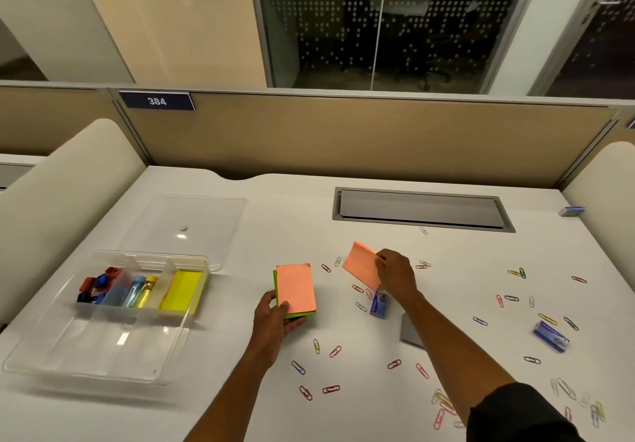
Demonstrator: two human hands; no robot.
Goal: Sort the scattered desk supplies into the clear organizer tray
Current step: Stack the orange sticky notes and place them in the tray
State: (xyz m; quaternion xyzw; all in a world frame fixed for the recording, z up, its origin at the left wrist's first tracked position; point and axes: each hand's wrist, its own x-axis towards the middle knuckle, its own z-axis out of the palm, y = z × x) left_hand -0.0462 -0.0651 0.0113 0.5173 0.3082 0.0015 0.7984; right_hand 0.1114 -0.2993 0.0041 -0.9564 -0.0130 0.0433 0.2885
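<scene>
My left hand (275, 318) gripped the sticky-note stack (296, 289) as a base; my right hand (395, 275) pinched another orange pad (360, 264) to add.

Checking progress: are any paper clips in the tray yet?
No. The tray holds only binder clips, tubes and yellow notes; paper clips lie on the desk.

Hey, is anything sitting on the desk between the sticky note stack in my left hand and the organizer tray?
Nothing visible. The desk between the stack in the left hand and the tray looks bare; the paper clips lie nearer you and to the right. The tray's lid lies behind it.
</scene>
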